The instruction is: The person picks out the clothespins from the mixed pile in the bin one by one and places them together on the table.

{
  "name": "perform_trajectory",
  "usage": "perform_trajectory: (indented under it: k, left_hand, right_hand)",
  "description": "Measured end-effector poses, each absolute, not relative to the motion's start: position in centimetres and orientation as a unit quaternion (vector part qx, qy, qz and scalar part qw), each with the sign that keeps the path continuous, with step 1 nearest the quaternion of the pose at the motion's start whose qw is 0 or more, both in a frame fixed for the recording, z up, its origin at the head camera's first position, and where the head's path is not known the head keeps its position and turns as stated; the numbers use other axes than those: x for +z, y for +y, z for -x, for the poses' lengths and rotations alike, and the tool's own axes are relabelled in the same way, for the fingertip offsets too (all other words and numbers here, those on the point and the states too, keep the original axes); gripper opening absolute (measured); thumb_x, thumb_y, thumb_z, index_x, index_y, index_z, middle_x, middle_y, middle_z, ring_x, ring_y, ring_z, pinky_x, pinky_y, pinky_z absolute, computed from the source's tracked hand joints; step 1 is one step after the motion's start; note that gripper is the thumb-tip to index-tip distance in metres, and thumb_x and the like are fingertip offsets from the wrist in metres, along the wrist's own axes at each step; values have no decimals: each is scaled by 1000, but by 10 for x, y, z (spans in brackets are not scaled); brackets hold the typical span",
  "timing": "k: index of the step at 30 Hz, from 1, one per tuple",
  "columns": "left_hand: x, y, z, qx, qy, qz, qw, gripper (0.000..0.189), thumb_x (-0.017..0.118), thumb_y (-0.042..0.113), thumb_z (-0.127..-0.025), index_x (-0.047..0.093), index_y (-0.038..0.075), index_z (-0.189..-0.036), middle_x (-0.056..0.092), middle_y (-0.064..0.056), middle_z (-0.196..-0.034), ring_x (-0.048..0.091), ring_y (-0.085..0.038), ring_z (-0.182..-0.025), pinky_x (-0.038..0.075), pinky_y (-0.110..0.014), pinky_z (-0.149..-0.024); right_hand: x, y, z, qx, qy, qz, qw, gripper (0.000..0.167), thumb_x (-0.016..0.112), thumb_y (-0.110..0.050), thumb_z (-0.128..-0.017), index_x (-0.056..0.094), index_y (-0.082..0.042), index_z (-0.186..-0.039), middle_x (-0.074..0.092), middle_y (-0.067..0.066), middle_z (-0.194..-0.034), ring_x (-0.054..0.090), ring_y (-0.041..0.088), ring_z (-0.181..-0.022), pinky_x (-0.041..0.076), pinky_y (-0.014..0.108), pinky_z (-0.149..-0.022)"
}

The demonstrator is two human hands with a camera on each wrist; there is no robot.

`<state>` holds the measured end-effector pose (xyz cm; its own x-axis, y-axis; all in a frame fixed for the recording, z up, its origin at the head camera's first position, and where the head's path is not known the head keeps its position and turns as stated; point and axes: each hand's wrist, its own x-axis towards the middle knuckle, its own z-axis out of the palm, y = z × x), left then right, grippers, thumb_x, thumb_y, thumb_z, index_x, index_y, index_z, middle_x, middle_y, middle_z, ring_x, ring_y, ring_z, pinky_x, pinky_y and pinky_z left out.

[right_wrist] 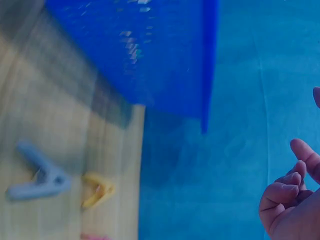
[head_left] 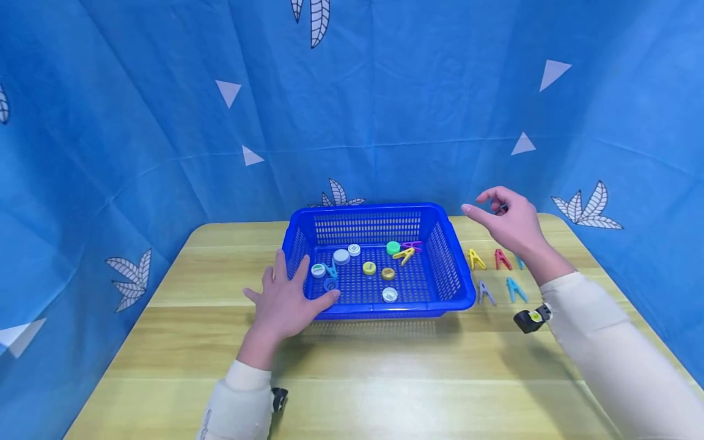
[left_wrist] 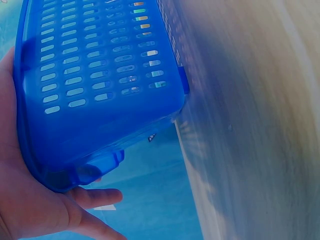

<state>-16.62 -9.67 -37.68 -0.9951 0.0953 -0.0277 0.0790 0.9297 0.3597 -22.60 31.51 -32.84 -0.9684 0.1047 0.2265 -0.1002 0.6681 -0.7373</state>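
Observation:
A blue plastic basket stands on the table, with bottle caps and clothespins inside it. My left hand rests at its near left corner, fingers spread and thumb along the front rim. In the left wrist view this hand lies against the rim of the basket. Off the basket's right side, my right hand hovers above the table, thumb and index finger apart and the other fingers loosely bent. Nothing shows between its fingers. Beneath it lie a yellow clothespin and a red clothespin.
Within the basket are a green cap, a white cap, a yellow clothespin and a purple clothespin. A grey-purple clothespin and a light blue clothespin lie right of it. A blue curtain hangs behind the wooden table.

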Motion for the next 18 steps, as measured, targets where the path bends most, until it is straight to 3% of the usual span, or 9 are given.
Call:
perform_trajectory:
  k: [9, 18]
  left_hand:
    - [-376, -97, 165, 187, 981, -43, 21, 111, 47, 89, -76, 27, 19, -160, -5, -23, -164, 7, -57, -143, -5, -87, -90]
    - [-377, -98, 166, 190, 981, -47, 15, 108, 50, 86, -78, 29, 19, -159, -4, -22, -164, 9, -58, -142, -4, -87, -91]
  right_hand:
    - [-311, 279, 246, 432, -892, -16, 129, 62, 64, -66, -87, 62, -11, -116, 48, 9, -103, 44, 28, -90, 37, 43, -71]
    - [-306, 244, 259, 457, -877, -50, 139, 56, 67, -62, -88, 63, -11, -111, 47, 9, -96, 44, 28, -84, 36, 41, -71]
